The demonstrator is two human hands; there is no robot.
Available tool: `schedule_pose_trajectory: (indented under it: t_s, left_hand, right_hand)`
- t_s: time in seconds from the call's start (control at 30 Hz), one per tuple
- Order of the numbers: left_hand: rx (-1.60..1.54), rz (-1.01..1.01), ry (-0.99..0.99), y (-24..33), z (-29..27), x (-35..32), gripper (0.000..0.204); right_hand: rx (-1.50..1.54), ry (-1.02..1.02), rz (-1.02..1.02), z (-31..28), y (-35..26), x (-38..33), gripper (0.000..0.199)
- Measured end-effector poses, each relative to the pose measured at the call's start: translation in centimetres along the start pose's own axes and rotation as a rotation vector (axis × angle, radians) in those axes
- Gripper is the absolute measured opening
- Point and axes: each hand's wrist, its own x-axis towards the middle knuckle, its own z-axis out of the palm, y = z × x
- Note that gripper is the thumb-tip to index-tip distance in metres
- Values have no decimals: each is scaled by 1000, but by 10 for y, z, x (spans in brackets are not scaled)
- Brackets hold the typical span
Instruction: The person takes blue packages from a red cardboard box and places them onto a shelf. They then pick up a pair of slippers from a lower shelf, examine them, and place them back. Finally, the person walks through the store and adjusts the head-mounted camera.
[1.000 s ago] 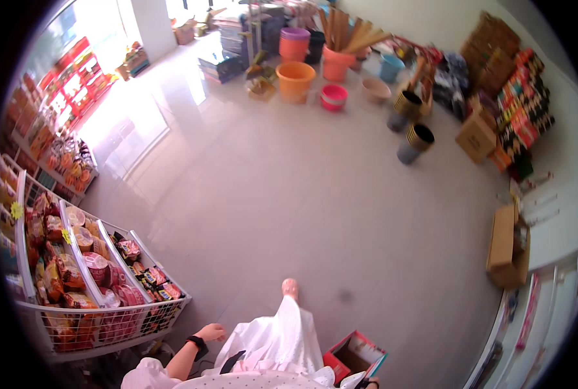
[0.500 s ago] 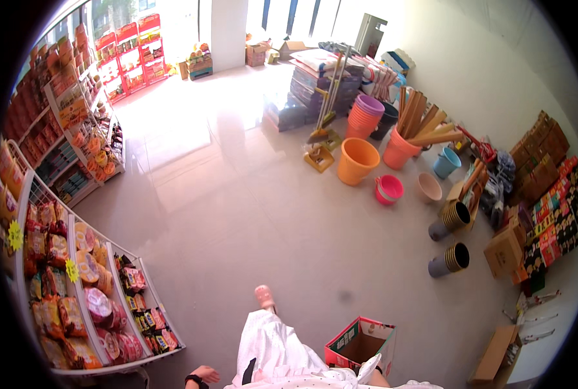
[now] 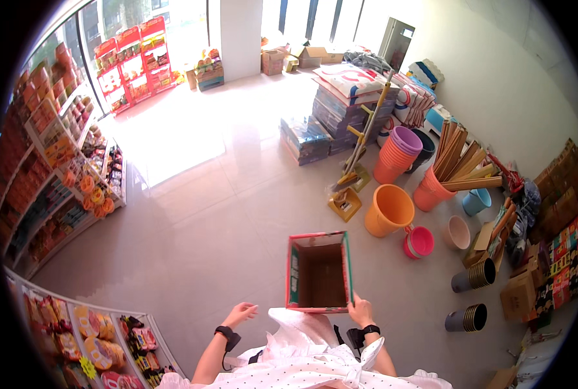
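An open-topped cardboard box (image 3: 321, 240) in red, white and green is in front of my body, and its bare brown inside shows. My right hand (image 3: 361, 312) grips the box by its near right corner, fingers closed on the edge. To the left of the box, my left hand (image 3: 240, 314) is held out with its fingers loosely stretched and nothing in them; a gap separates it from the box. Both wrists wear dark bands.
Ahead to the right stand an orange bucket (image 3: 390, 209), a pink bucket (image 3: 419, 242), yellow dustpans (image 3: 346, 203) and stacked dark buckets (image 3: 473, 275). Snack shelves (image 3: 101, 318) line the left. Stacked packs (image 3: 305, 137) stand farther off on the tiled floor (image 3: 192, 253).
The box has moved up and leftward from low beside my right side to in front of me, with my right hand on it. My left hand has risen farther into view, and my view has shifted.
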Motion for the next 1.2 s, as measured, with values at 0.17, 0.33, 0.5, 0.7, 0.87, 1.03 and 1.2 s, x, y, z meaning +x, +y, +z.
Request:
schedule_pose_trajectory:
  t_s: [0.17, 0.33, 0.5, 0.7, 0.87, 1.03, 1.2]
  left_hand:
    - [-226, -167, -78, 133, -18, 163, 49]
    - [-251, -103, 242, 191, -108, 280, 32]
    - [-250, 39, 371, 325, -191, 413, 22]
    - [84, 138, 525, 493, -309, 593, 22]
    - [425, 298, 612, 650, -412, 733, 28]
    - [638, 426, 634, 800, -520, 872, 39]
    - [755, 481, 612, 929, -614, 1023, 44]
  right_hand:
    - [7, -125, -325, 18, -78, 211, 43]
    - [131, -205, -486, 25, -163, 418, 41]
    - [72, -249, -551, 51, -209, 637, 40]
    - [161, -125, -274, 68, -273, 869, 30]
    - [262, -201, -15, 70, -324, 1062, 28]
    - [520, -447, 156, 121, -372, 1253, 32]
    - [588, -437, 274, 173, -406, 1468, 35]
